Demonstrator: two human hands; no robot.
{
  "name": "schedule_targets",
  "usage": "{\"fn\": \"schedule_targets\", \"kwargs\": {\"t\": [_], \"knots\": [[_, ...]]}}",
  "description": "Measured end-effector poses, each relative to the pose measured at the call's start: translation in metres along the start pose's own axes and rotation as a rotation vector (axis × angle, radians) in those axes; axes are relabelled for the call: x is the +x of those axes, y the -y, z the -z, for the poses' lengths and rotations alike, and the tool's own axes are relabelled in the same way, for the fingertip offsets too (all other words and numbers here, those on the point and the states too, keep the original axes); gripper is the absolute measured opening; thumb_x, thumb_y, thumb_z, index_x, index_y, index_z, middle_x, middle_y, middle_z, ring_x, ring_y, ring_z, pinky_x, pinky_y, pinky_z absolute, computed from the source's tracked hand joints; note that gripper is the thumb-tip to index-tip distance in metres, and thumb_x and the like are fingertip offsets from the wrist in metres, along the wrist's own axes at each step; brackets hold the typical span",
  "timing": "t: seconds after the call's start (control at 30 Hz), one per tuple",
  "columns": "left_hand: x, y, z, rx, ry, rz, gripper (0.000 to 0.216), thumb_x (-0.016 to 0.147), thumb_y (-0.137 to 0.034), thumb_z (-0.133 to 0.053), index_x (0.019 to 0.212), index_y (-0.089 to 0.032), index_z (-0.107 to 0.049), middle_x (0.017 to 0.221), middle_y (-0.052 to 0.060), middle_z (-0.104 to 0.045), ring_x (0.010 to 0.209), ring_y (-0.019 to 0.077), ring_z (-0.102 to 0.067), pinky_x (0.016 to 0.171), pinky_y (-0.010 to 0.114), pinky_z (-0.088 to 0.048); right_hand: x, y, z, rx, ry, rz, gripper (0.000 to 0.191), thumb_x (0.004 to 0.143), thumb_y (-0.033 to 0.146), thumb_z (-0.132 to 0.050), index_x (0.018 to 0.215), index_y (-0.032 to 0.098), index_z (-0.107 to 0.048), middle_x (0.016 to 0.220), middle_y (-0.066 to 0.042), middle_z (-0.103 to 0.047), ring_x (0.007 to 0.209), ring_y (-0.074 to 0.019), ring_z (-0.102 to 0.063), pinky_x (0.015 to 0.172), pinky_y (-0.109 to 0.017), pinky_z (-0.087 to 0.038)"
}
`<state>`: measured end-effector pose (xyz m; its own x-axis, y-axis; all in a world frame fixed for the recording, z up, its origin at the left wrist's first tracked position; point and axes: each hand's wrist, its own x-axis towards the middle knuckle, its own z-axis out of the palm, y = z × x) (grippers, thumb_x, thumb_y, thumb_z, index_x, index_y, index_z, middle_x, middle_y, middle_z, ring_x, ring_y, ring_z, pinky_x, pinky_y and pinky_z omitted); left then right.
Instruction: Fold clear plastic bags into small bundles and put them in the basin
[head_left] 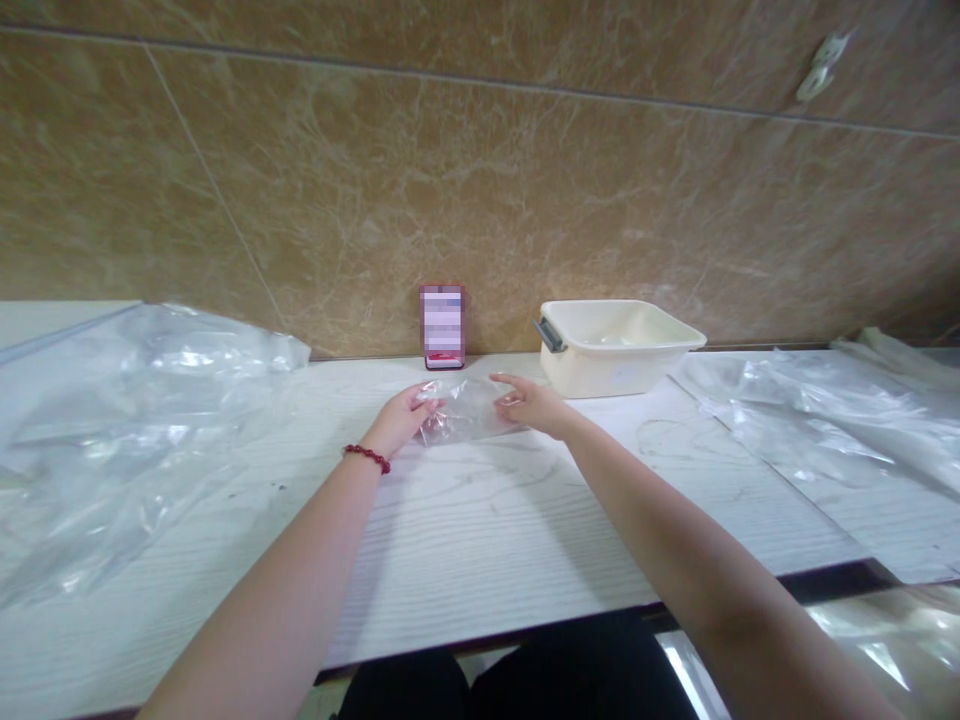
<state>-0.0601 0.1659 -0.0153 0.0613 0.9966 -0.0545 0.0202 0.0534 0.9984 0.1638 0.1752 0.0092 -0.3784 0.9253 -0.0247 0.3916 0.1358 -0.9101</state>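
Observation:
A small clear plastic bag (pixel 469 415) is stretched between my two hands, just above or on the white wood-grain table (pixel 480 540); I cannot tell whether it touches the top. On its left end, my left hand (pixel 403 418) is closed, thumb lying over the film, with a red bead bracelet at the wrist. My right hand (pixel 536 405) pinches the right end with its lower fingers, while the index finger sticks out above. The bag looks flat and see-through.
A phone (pixel 443 325) with a lit screen leans on the brown marble wall (pixel 480 180). Right of it stands a cream plastic tub (pixel 622 370) with a grey handle. Large plastic sheeting lies at left (pixel 150 400) and more plastic film at right (pixel 825 410). A white cable (pixel 821 68) is on the wall.

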Motion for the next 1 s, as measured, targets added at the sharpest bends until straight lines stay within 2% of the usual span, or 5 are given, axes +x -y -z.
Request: {"fn": "schedule_targets", "kwargs": {"t": [0.2,0.33,0.53,0.8,1.0], "knots": [[0.000,-0.001,-0.001,-0.045,-0.022,0.037,0.059,0.073,-0.010,-0.050,0.125,-0.021,-0.026,0.097,0.008,-0.059,0.066,0.0119,-0.061,0.064,0.027,-0.049,0.001,0.002,-0.010,-0.098,-0.015,-0.185,0.050,0.068,0.022,-0.057,0.117,0.025,-0.045,0.059,0.002,-0.056,0.045,-0.0078,-0.053,0.046,-0.020,-0.046],[0.000,-0.001,0.000,-0.079,-0.046,0.031,0.072,0.071,-0.008,-0.053,0.129,-0.028,-0.016,0.108,0.009,-0.053,0.073,0.0114,-0.061,0.071,0.028,-0.048,0.001,0.002,-0.011,-0.119,-0.035,-0.179,0.052,0.069,0.025,-0.057,0.119,0.025,-0.042,0.070,0.000,-0.058,0.042,-0.0054,-0.051,0.045,-0.020,-0.046],[0.004,0.005,0.005,0.117,-0.026,0.024,0.042,0.070,-0.016,-0.053,0.112,-0.014,-0.048,0.103,0.011,-0.058,0.090,0.0161,-0.056,0.081,0.030,-0.042,0.006,-0.005,-0.010,-0.390,-0.105,-0.088,0.046,0.071,0.030,-0.054,0.116,0.023,-0.046,0.054,0.002,-0.056,0.039,-0.0065,-0.049,0.041,-0.017,-0.039],[0.005,0.007,0.008,0.238,-0.072,-0.077,0.044,0.069,-0.027,-0.054,0.110,-0.013,-0.049,0.105,0.011,-0.058,0.092,0.0185,-0.055,0.082,0.034,-0.040,0.020,-0.018,-0.014,-0.402,-0.103,-0.085,0.052,0.070,0.033,-0.053,0.120,0.023,-0.040,0.048,0.003,-0.055,0.037,-0.0083,-0.047,0.041,-0.020,-0.039],[0.009,0.005,0.012,0.294,-0.310,-0.219,0.031,0.071,-0.018,-0.044,0.101,-0.016,-0.052,0.109,0.008,-0.054,0.101,0.0170,-0.048,0.087,0.032,-0.037,0.019,-0.015,-0.011,-0.480,-0.148,-0.060,0.052,0.072,0.037,-0.050,0.120,0.019,-0.041,0.060,-0.001,-0.061,0.047,-0.0108,-0.054,0.056,-0.025,-0.045]]}}
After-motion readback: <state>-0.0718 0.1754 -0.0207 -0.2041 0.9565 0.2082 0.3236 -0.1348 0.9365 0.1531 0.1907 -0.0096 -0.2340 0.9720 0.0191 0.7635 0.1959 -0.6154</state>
